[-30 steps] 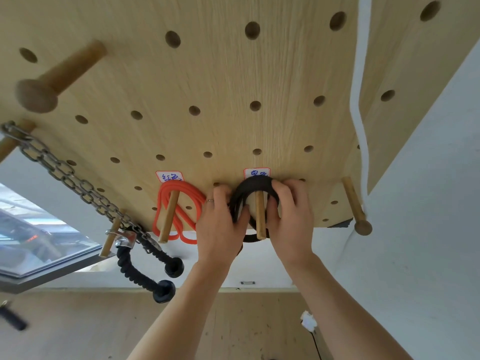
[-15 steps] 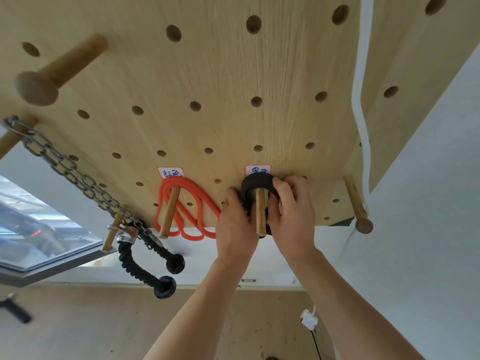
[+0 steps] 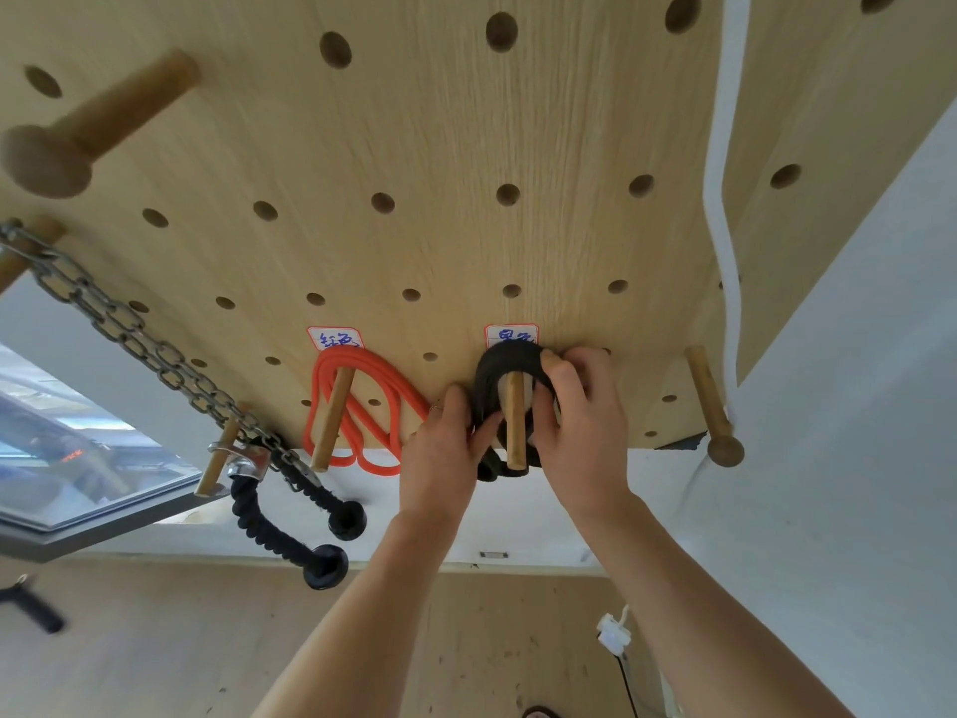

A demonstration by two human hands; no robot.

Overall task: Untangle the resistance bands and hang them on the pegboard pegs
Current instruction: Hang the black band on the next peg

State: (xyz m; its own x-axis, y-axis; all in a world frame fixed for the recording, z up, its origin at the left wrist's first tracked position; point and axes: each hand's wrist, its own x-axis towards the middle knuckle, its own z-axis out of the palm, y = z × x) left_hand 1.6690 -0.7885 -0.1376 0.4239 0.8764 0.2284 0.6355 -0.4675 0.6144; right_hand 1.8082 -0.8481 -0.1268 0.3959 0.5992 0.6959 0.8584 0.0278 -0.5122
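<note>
Black resistance band (image 3: 510, 362): looped over a plain wooden peg (image 3: 514, 422) under a handwritten label (image 3: 511, 335), low on the pegboard (image 3: 440, 147). Left hand (image 3: 445, 453): fingers pinching the band's left side. Right hand (image 3: 582, 422): fingers closed on its right side. Orange resistance band (image 3: 362, 406): hangs in loops on the next peg to the left (image 3: 331, 419), below its own label (image 3: 335, 338). Further left: metal chain (image 3: 129, 334) slanting down to a black rope handle (image 3: 269, 531). Right: knobbed peg (image 3: 712, 406), white strap (image 3: 725, 199).

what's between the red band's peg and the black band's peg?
Head view: bare pegboard with one empty hole, the red band's right loops, and the left hand gripping the black band.
</note>
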